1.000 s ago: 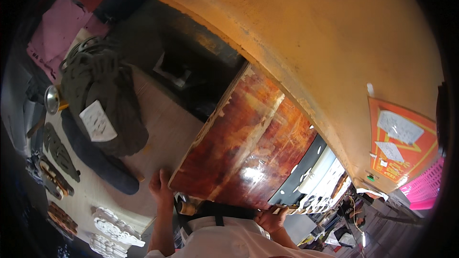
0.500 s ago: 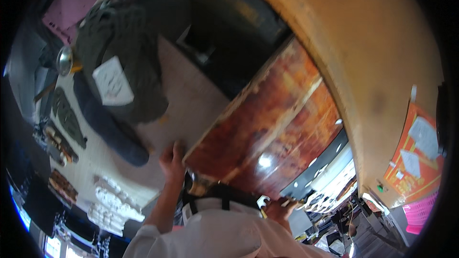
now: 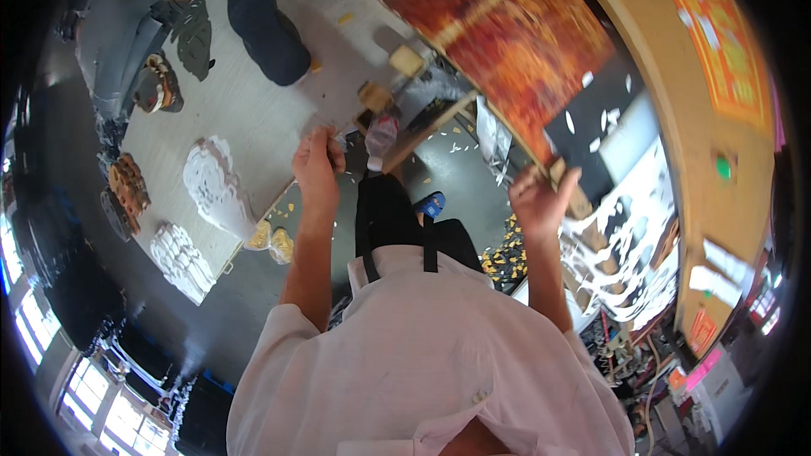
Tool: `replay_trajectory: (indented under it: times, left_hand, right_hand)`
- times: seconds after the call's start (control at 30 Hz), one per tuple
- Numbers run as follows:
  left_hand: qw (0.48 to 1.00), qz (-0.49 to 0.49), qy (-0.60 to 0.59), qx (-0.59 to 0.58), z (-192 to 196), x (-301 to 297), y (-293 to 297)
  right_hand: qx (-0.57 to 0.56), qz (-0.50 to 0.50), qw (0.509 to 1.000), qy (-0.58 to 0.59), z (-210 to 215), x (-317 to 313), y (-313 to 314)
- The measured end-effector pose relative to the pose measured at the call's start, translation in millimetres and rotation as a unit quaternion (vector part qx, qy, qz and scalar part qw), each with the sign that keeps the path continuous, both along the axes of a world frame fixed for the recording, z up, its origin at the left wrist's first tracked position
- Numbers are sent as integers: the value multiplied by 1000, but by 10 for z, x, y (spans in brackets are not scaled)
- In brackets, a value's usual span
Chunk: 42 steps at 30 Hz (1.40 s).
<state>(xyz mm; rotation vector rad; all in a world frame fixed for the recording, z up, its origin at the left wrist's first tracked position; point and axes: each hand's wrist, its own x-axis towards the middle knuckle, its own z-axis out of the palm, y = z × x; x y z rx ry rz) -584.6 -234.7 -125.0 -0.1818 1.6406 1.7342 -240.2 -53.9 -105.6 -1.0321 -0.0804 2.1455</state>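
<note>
A large red-brown lacquered wooden board [image 3: 515, 42] stands tilted at the upper right. My right hand [image 3: 541, 198] is closed on its lower corner. My left hand [image 3: 317, 165] has its fingers curled over the near edge of the pale worktable [image 3: 253, 110], close to a small plastic bottle [image 3: 380, 131] and two small wood blocks [image 3: 374, 97]. My white shirt fills the lower middle of the view.
On the table lie a dark cap [image 3: 262, 25], white carved pieces [image 3: 215, 181], brown carved pieces [image 3: 127, 186] and a dark leaf-shaped carving [image 3: 194, 38]. Wood chips [image 3: 507, 253] and a blue slipper [image 3: 431, 203] are on the grey floor. An orange wall [image 3: 676, 51] rises on the right.
The view has swung down toward the floor and my body. The board now sits up and to the right. My left hand has gone from the board's lower edge to the table edge.
</note>
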Motion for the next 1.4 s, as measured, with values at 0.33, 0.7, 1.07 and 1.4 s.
replay_trajectory:
  times: [0.33,0.7,1.07,1.4]
  left_hand:
    - [981,-178,-70,-45,329,1974,-1601]
    - [948,-304,-10,-90,461,2172,-1676]
    - [869,-488,-4,-82,547,2515,-1209]
    - [779,-615,58,-109,480,2568,-1036]
  right_hand:
    - [25,63,997,-39,-162,62,43]
    - [52,69,996,-20,-219,1730,-951]
    - [-63,-109,982,-143,-402,3007,-2316]
    - [-82,-136,971,-179,-295,3009,-2901]
